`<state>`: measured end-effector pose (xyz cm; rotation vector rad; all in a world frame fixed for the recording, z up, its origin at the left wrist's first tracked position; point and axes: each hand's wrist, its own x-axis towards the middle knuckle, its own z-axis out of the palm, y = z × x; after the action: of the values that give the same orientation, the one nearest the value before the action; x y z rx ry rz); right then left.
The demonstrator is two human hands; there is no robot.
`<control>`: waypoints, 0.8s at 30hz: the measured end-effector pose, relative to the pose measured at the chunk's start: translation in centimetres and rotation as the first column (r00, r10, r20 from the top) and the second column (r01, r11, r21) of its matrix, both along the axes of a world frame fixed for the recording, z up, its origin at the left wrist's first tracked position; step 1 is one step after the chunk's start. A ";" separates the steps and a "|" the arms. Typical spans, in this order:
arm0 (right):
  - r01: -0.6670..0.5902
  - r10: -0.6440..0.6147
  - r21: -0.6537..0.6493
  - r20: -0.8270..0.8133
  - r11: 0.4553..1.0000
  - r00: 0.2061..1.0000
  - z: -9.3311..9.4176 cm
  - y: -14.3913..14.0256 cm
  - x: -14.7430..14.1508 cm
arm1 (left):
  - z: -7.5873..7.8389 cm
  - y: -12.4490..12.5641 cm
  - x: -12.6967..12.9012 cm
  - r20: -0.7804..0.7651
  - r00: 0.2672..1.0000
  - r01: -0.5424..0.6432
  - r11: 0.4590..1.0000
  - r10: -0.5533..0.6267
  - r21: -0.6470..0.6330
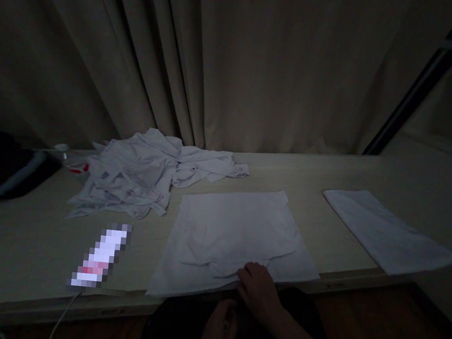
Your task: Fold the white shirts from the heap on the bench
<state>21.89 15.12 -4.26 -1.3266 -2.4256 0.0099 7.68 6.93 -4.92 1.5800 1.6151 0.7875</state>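
Note:
A white cloth (236,229) lies spread on the table in front of me, with a creased upper layer and its front edge along the table's edge. My right hand (256,289) is closed at the middle of that front edge, fingertips on top of the fabric and thumb lower down. Just below the edge, over my lap, my left hand (221,326) is curled in shadow. Whatever it may hold is too dark to make out.
A rumpled heap of white cloths (133,171) lies at the back left. To the right is a flat folded white cloth (388,233). A lit, blurred-out phone (101,256) with a cable rests at the left. A dark item (6,169) sits far left; a curtain (291,69) hangs behind.

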 end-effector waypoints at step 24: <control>-0.032 0.132 0.443 -0.197 0.896 0.971 -6.9 3.2 -1.0 | 7.3 34.2 -3.3 -0.749 0.663 0.174 0.968 0.020 0.181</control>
<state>20.94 18.31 -11.18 -0.9609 -2.1248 -0.3296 4.40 41.09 2.41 2.3387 2.0388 0.2652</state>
